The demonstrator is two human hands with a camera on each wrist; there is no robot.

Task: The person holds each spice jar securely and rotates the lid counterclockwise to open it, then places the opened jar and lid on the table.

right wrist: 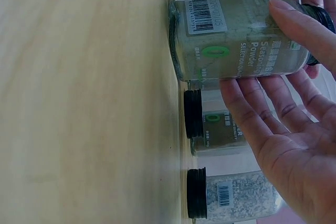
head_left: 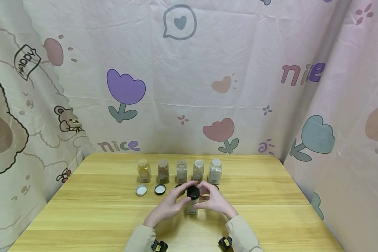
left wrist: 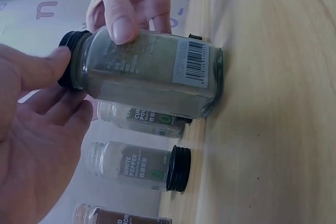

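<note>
A square glass seasoning powder jar [head_left: 192, 207] with a black lid [head_left: 193, 192] stands upright near the middle of the table. My left hand [head_left: 171, 203] pinches the lid between thumb and fingers, as the left wrist view shows. From the other side my right hand [head_left: 217, 203] holds the glass body, thumb on one face and fingers on another. Greyish-green powder fills the jar [right wrist: 236, 40], whose label and barcode face the right wrist camera. Its base sits at the tabletop.
Behind the hands stand several lidless spice jars in a row, including a yellow one [head_left: 144, 173], a brown one [head_left: 163, 173] and a white one [head_left: 215, 173]. Upturned lids lie before them, such as a white-lined lid [head_left: 160, 189]. A printed curtain [head_left: 182, 136] hangs behind the table.
</note>
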